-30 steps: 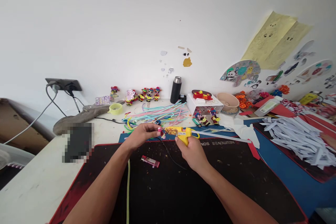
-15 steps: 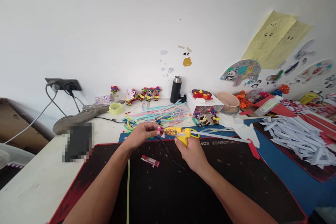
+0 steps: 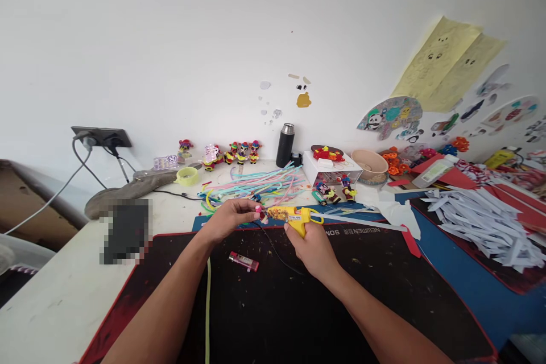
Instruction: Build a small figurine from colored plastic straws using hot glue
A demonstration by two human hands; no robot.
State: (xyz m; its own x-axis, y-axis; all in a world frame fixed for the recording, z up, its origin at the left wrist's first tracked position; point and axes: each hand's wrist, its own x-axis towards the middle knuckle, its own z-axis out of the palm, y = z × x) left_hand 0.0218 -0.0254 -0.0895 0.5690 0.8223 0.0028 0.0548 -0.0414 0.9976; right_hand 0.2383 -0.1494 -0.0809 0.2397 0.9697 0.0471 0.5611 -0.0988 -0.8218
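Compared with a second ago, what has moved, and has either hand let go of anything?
Nothing clearly moved beyond a slight shift of the view; nothing was taken hold of or let go. The left hand still pinches the small, partly pink piece, and the right hand still holds the yellow plastic glue gun, nozzle toward it. The pinkish-red plastic lighter stayed on the black, red-edged mat.

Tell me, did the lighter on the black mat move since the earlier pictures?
No, the lighter has not visibly shifted any way: judged against the black mat, it lies in the same spot.
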